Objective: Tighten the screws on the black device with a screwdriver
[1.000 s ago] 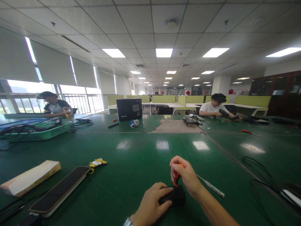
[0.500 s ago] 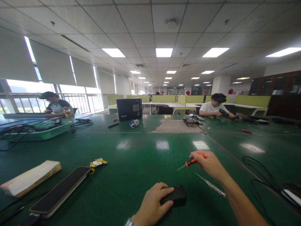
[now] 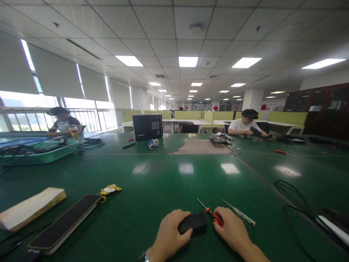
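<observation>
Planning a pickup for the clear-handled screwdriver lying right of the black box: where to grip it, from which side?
Take the clear-handled screwdriver by its thicker handle end, nearest the right hand, coming from above with the grip across its axis. It lies flat on the green mat, its thin shaft pointing away to the left, alongside but apart from the orange-handled screwdriver, so a side approach would likely nudge that.

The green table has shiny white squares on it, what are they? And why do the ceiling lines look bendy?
In the head view, the white patches on the green table are glare: reflections of the ceiling light panels. The ceiling lines curve because the wide lens bends things near the picture's edges. The left hand and right hand at the bottom edge look stretched, and the windows are washed out.
</observation>
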Tool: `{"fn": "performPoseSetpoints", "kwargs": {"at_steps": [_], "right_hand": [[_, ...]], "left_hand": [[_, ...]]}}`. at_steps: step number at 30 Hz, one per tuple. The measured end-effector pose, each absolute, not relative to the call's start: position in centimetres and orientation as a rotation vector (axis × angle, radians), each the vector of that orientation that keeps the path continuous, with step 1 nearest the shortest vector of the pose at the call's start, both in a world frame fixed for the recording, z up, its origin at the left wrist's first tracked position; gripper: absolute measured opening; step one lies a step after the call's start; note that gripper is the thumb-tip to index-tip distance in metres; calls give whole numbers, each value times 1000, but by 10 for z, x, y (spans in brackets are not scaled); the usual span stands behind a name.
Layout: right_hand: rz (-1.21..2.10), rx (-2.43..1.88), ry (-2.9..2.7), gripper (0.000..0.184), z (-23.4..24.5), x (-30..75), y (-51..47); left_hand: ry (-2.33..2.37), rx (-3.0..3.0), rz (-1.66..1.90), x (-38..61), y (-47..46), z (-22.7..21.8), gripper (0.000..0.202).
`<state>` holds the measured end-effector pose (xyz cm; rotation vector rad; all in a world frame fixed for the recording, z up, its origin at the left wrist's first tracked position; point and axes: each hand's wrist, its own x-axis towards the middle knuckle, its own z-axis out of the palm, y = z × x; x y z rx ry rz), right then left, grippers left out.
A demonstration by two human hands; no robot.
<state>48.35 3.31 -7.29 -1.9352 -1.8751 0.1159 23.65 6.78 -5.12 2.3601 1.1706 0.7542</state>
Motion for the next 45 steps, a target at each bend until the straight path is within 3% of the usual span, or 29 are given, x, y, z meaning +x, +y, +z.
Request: {"fn": "performPoseSetpoints", "kwargs": {"at_steps": [3, 8, 14, 16, 23, 27, 39, 45], "right_hand": [[97, -1928, -1872, 17, -70, 479, 31], [111, -1842, -1777, 29, -61, 499, 38], [42, -2207, -1647, 32, -71, 573, 44], [134, -2216, -1681, 22, -74, 590, 43], [405, -1566, -1860, 37, -47, 548, 28], [488, -1454, -2007, 32, -37, 508, 17], [362, -1470, -1951, 32, -42, 506, 18], [94, -1549, -2064, 29, -39, 497, 11]], "left_hand": [[1188, 2317, 772, 234, 70, -52, 39], [1198, 2267, 773, 235, 69, -50, 34], [1271, 2305, 757, 233, 73, -50, 34], [1317, 2300, 779, 231, 76, -51, 33], [1351, 2279, 802, 229, 80, -52, 34], [1348, 2275, 806, 230, 80, -53, 33], [1333, 2307, 796, 229, 80, -55, 34], [1267, 2309, 810, 229, 79, -55, 33]]}}
